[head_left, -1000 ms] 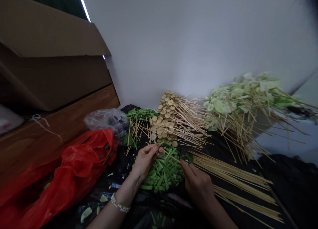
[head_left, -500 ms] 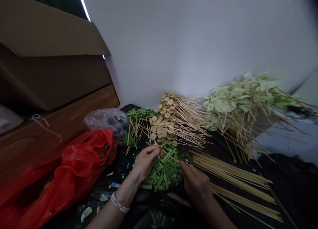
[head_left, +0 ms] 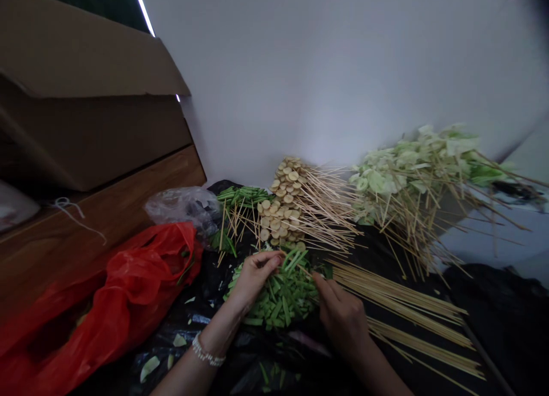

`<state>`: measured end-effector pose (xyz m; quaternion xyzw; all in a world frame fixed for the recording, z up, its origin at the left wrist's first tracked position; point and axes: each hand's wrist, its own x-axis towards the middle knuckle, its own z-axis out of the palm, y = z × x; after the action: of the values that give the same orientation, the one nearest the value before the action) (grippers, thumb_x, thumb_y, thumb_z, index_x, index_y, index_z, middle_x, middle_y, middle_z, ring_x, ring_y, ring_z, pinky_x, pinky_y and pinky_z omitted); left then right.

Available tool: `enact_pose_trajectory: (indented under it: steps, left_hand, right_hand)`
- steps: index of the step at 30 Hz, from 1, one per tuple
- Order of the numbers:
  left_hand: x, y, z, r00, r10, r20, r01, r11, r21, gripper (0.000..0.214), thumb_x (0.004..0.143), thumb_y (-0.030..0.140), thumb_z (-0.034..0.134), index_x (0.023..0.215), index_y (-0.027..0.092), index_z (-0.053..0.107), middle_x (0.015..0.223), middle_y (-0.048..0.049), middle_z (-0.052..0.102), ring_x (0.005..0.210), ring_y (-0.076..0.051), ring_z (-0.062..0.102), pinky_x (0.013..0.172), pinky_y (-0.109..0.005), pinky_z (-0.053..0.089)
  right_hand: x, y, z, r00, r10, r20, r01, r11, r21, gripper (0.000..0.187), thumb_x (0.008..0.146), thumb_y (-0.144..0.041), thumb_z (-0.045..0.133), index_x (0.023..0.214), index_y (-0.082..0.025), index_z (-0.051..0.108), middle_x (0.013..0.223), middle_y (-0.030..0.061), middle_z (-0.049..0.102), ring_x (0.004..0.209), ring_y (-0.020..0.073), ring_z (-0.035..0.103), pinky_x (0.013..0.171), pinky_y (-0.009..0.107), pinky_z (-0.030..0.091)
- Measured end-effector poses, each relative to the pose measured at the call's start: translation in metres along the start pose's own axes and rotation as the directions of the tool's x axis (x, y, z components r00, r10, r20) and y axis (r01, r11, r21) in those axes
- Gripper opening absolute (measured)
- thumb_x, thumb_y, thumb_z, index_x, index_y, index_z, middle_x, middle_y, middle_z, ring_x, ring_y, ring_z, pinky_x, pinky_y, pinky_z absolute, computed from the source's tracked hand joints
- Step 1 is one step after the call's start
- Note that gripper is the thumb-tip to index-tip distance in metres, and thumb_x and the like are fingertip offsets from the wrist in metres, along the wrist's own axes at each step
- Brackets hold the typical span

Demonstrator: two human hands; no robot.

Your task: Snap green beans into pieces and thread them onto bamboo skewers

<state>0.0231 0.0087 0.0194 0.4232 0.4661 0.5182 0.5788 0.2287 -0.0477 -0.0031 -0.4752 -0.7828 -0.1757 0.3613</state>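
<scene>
My left hand [head_left: 253, 276] is pinched on a cut green bean piece [head_left: 290, 260] at the far edge of a heap of cut green beans [head_left: 278, 299]. My right hand [head_left: 343, 319] rests at the heap's right side, fingers closed around a thin bamboo skewer [head_left: 306, 272] that points toward the left hand. Both hands lie on black plastic sheeting [head_left: 214, 304].
Behind the heap lie skewered tan mushroom slices [head_left: 285, 204], skewered green beans [head_left: 240, 198] and skewered pale leafy greens [head_left: 412, 167]. Bare skewers [head_left: 403, 304] lie to the right. A red plastic bag [head_left: 128, 293], a clear bag [head_left: 184, 204] and cardboard boxes [head_left: 86, 98] stand left.
My left hand has shifted slightly to the right and up along the bean heap. My right hand stays nearly in place.
</scene>
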Motion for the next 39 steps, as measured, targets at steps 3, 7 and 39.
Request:
enact_pose_trajectory:
  steps: [3,7,39]
  left_hand:
    - [0.003,0.006,-0.007,0.989,0.138,0.053,-0.147,0.966,0.213,0.022,0.073,0.035,0.074,0.087,0.018,0.079,0.084,-0.008,0.075,0.082,-0.022,0.065,0.076,-0.028,0.047]
    - [0.003,0.009,-0.015,0.922,0.237,0.307,-0.378,0.729,0.571,0.024,0.077,0.013,0.06,0.091,0.023,0.078,0.09,-0.0055,0.072,0.086,-0.021,0.063,0.083,-0.031,0.045]
    - [0.004,0.01,-0.01,0.993,-0.119,-0.028,0.11,0.97,-0.218,0.037,0.053,0.031,0.089,0.085,0.017,0.077,0.076,-0.0034,0.076,0.067,-0.011,0.065,0.064,-0.019,0.046]
  right_hand:
    - [0.0,0.011,-0.002,0.998,0.059,-0.011,-0.059,0.998,-0.029,0.037,0.089,-0.007,0.041,0.117,-0.013,0.064,0.083,0.0072,0.07,0.061,0.0126,0.063,0.061,0.022,0.047]
    - [-0.001,0.018,-0.002,0.998,0.067,-0.008,-0.068,0.997,-0.027,0.038,0.088,-0.008,0.042,0.119,-0.014,0.063,0.086,0.0077,0.071,0.066,0.0139,0.064,0.065,0.023,0.049]
    - [0.0,0.001,0.002,0.999,-0.043,0.022,0.042,0.998,0.054,0.033,0.092,-0.007,0.039,0.114,-0.01,0.063,0.072,0.0025,0.064,0.058,0.0116,0.06,0.056,0.024,0.041]
